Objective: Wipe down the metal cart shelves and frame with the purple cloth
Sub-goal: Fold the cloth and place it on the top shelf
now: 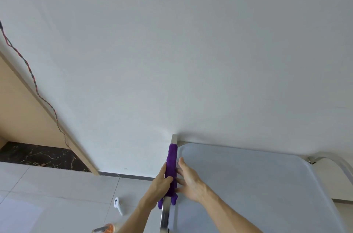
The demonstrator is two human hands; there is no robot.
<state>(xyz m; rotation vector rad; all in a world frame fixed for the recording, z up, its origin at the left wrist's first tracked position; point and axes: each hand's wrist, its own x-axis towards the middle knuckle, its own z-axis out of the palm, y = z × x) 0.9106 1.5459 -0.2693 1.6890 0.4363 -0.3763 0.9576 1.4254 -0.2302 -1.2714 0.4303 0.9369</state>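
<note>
**cartfan:** Where are the hands at here?

**wipeguy:** Left hand [159, 182] is curled round the purple cloth [171, 166], thumb over the top, squeezing it onto the cart's side rail [165, 211]. The cloth is draped over that rail like a sleeve, reaching nearly up to the rail's far end by the wall [191, 51]. Right hand [188, 181] sits just inside the rail, fingers spread flat, bracing on the top shelf [257, 185].

**cartfan:** So it's the frame step?

**wipeguy:** I'd say so, rail wiping. Next move probably needs a firm grip and a slide along the rail without the cloth slipping off. The other side's curved handle [336, 164] looks untouched, can't be sure.

**cartfan:** Anything you can't see?

**wipeguy:** Lower shelves, legs and wheels are all out of frame. Left of the rail, on the floor, there's a white controller-looking thing [118, 205], plus something orange [108, 229] cut off at the bottom, too blurry to name.
</note>
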